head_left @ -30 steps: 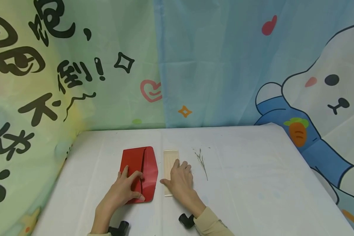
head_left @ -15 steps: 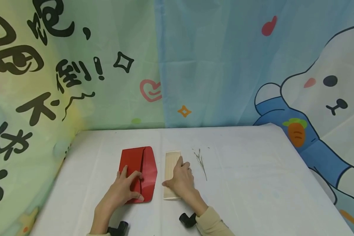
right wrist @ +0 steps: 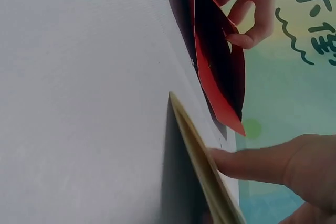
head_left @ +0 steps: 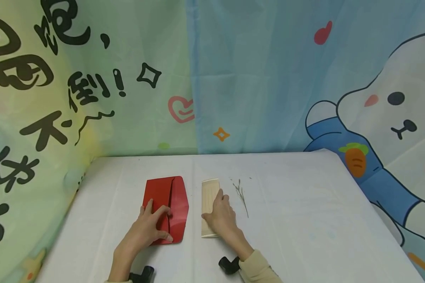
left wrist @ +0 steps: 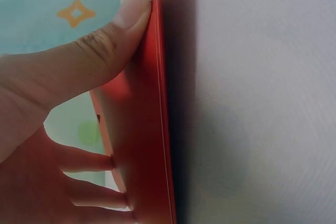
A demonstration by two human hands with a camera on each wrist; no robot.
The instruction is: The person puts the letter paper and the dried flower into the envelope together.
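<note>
Head: left hand (head_left: 146,225) holds one red envelope (head_left: 180,208), right hand (head_left: 224,215) holds one cream layered card (head_left: 208,196), one twig (head_left: 241,195) beside; white surface (head_left: 304,216), cartoon cloth (head_left: 255,78) behind | Left wrist: envelope pinched | Right wrist: envelope's mouth gapes near card

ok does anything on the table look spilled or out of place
Tiny dark specks lie loose on the white table near the tip of the dry sprig, perhaps bits shed from it. The red envelope and cream packet show no visible damage.

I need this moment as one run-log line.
left hand: holds open envelope | right hand: grips beige slip | sprig: untouched, right of slip
</note>
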